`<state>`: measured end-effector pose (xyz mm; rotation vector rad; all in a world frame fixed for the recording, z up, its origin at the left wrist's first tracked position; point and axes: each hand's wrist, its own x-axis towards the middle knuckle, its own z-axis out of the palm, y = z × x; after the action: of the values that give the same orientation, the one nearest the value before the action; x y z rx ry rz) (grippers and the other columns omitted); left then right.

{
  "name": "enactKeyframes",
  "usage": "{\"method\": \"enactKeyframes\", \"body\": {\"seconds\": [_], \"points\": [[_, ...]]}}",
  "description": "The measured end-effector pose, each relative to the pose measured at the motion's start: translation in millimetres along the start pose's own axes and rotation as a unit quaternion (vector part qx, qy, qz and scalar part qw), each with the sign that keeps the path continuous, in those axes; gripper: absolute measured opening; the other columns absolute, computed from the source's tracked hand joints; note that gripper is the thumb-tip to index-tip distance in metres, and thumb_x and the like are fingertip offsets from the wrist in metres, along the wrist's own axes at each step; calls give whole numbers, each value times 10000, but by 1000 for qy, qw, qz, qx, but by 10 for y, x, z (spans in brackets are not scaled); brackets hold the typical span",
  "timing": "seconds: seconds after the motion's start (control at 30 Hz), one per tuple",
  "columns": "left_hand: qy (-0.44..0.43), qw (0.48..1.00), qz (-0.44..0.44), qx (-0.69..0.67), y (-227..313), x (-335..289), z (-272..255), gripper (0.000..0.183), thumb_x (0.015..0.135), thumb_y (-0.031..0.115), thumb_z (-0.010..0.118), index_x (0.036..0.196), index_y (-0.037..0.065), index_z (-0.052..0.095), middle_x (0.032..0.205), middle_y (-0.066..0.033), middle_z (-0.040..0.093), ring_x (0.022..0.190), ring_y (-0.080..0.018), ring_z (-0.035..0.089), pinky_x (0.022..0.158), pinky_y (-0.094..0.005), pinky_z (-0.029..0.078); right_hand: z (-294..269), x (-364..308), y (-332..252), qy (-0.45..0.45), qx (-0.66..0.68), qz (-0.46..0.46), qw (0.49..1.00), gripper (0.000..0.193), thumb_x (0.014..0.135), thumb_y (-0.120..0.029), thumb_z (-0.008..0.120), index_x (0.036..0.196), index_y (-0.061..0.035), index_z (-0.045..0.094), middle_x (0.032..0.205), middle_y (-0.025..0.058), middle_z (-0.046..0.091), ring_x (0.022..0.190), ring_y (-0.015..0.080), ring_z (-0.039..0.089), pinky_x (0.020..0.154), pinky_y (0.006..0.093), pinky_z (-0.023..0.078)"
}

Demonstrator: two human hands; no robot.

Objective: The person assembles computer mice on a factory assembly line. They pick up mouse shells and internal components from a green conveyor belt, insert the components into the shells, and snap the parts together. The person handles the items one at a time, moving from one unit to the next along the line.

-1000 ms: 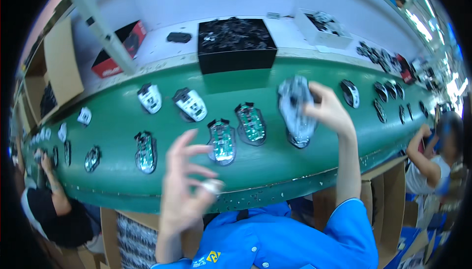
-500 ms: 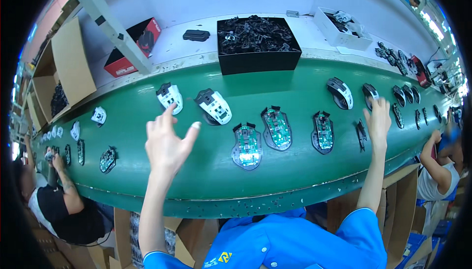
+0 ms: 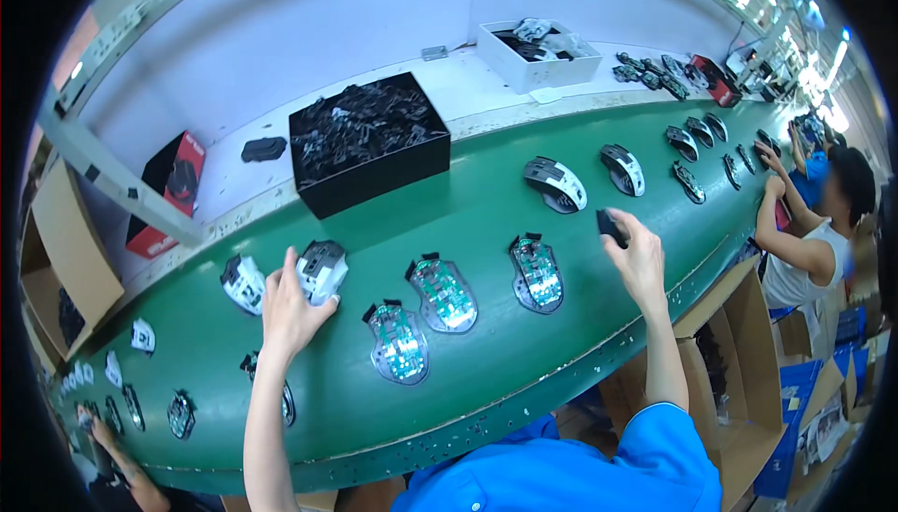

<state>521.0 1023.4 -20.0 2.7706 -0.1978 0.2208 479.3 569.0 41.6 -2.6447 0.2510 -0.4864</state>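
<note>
My left hand (image 3: 292, 314) has its thumb and fingers around a white-and-black mouse top shell (image 3: 324, 267) on the green belt. Just left of it lies a second white-and-black mouse shell (image 3: 245, 285). In my right hand (image 3: 640, 258) a small black plastic part (image 3: 611, 226) is pinched between thumb and fingers, above the belt. Between my hands sit mouse bases with green circuit boards: one circuit-board base (image 3: 399, 344) nearest me, another base (image 3: 443, 295) behind it, and a third base (image 3: 538, 274) to the right. Part of a further base (image 3: 286, 400) shows behind my left forearm.
Beyond my right hand are two black-and-grey mice (image 3: 556, 185) (image 3: 623, 172). A black box of dark parts (image 3: 369, 171) stands at the belt's far edge, with a white box (image 3: 552, 72) on the shelf. Co-workers sit left and right; an open carton (image 3: 739, 390) stands below right.
The view has turned to the right. My left hand has closed around a mouse shell. My right hand has moved back from the mice and now holds a black part.
</note>
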Motion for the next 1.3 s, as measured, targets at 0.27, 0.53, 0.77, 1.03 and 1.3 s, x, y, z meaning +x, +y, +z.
{"method": "enactKeyframes", "body": {"seconds": [0.27,0.53,0.77,1.03,1.3], "points": [[15,983,-107,-148,330,111,-123,731,620,304,769,1210,-32,496,1097,-160,579,960,-326,565,866,-380,444,192,-268,-1104,-418,599,91,676,330,884,-160,630,1159,3,550,980,88,648,894,137,632,747,270,544],[-110,713,-262,-641,1089,-809,-686,828,693,265,772,1337,-6,328,1201,-122,488,1117,-212,496,962,-323,383,57,-492,-1400,-422,672,36,607,155,843,-63,649,977,11,667,932,46,513,717,104,524,600,230,468],[-221,671,-204,-678,1145,-1062,-865,893,758,303,723,1413,37,177,1308,-151,395,1219,-234,412,997,-355,361,154,-657,-1431,-435,646,25,627,170,791,-94,704,929,3,686,864,42,560,691,89,519,525,200,421],[-205,733,-47,-647,1071,-1181,-798,1149,598,59,787,1457,60,24,1399,-185,257,1323,-289,281,1068,-396,288,183,-774,-1550,-446,635,47,628,161,790,-92,704,919,3,684,812,34,548,667,81,501,511,193,399],[-160,779,-60,-604,1110,-1262,-883,1123,606,52,779,1455,78,44,1372,-191,241,1313,-309,280,1038,-415,348,205,-871,-1653,-436,632,44,640,159,789,-100,711,920,-13,685,788,16,519,686,81,495,546,196,399]]}}
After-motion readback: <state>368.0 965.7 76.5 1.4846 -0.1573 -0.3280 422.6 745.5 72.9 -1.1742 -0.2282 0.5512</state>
